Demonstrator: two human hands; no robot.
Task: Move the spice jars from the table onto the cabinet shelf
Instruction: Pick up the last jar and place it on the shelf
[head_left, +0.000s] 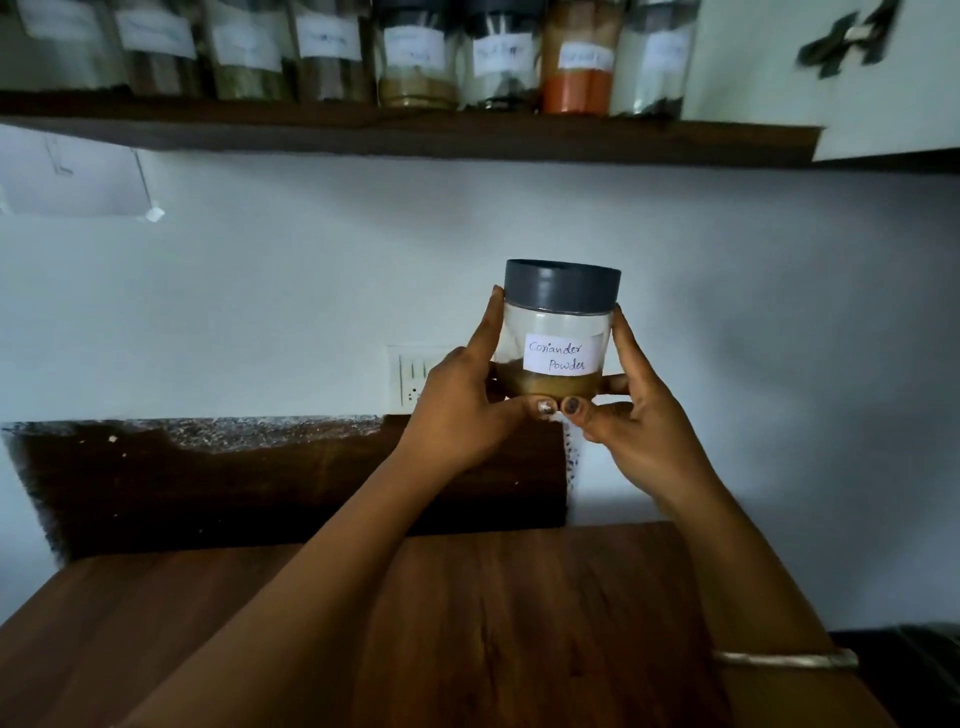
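Note:
A clear jar (556, 332) with a dark grey lid and a white label reading "Coriander powder" is held upright in mid-air in front of the wall, a layer of brown powder at its bottom. My left hand (462, 410) grips its left side and base. My right hand (639, 415) grips its right side and base. Both thumbs meet under the jar. Above, a dark wooden cabinet shelf (415, 137) carries a row of several labelled spice jars (415, 62), among them one with orange-red powder (579, 62).
A brown wooden table (493, 623) lies below my arms. A white cabinet door (831, 78) with a dark handle stands at the upper right. A wall socket plate (410, 374) is behind my left hand. A dark patch of backsplash (260, 478) sits above the table.

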